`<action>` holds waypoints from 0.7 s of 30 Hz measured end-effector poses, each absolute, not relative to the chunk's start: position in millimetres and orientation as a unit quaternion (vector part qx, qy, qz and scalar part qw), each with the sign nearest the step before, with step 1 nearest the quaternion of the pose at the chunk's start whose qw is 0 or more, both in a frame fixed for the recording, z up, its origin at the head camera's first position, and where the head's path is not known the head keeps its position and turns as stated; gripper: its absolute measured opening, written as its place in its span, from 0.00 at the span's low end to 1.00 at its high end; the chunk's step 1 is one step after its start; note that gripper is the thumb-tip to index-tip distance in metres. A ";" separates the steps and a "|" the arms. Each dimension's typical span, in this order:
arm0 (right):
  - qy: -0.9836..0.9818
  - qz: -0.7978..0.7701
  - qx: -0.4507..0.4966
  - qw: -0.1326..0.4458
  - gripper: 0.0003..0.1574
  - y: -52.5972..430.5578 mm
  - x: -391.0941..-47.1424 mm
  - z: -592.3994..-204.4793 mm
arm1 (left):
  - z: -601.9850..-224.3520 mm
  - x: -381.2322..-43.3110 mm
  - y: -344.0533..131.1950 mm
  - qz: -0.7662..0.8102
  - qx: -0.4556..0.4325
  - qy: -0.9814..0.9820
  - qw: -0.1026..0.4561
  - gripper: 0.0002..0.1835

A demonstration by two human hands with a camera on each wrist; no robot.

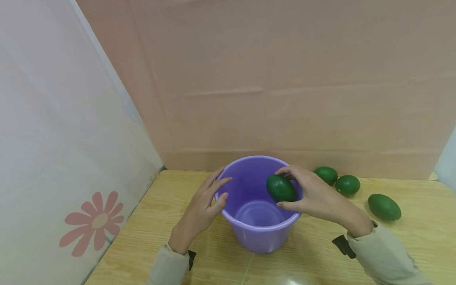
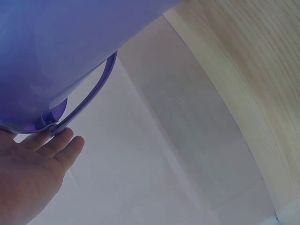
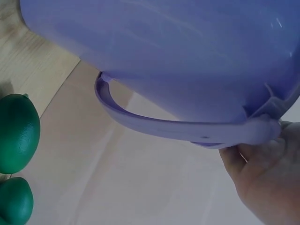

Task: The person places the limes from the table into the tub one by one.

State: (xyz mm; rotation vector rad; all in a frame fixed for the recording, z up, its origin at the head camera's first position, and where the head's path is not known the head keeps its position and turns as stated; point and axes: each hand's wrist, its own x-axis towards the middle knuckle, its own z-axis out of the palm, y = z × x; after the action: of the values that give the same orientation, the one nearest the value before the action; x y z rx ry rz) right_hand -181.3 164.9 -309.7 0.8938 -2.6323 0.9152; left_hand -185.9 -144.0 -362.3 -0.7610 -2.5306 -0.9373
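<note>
A purple bucket is stood upright on the wooden tabletop. At the right side of the bucket's mouth, a green fruit is held by the right hand, whose fingers are clamped on it. The left hand is held at the bucket's left rim with its fingers spread apart; whether the rim is touched cannot be told. To the bucket's right, three more green fruits are laid, two of them near each other.
</note>
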 end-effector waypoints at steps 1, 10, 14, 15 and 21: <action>-0.896 0.311 0.302 0.102 0.39 165.0 -181.1 -309.3 | -362.3 -186.0 -144.0 -0.330 -0.268 -0.890 0.167 0.23; -0.906 0.303 0.288 0.072 0.41 164.1 -179.0 -306.3 | -361.7 -185.2 -144.3 -0.331 -0.267 -0.890 0.166 0.23; -0.907 0.298 0.289 0.067 0.40 163.5 -179.3 -306.1 | -361.7 -185.1 -144.2 -0.328 -0.268 -0.890 0.168 0.23; -0.907 0.298 0.289 0.067 0.40 163.5 -179.3 -306.2 | -361.6 -185.0 -144.0 -0.328 -0.268 -0.890 0.168 0.23; -0.907 0.299 0.290 0.069 0.40 162.9 -179.7 -307.3 | -361.7 -185.0 -144.1 -0.330 -0.266 -0.890 0.170 0.23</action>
State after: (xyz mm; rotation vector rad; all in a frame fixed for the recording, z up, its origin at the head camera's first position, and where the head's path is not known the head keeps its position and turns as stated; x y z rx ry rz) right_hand -179.7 162.9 -307.3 0.8730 -2.7295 0.8989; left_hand -185.0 -144.1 -361.7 -0.7549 -2.5273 -0.9387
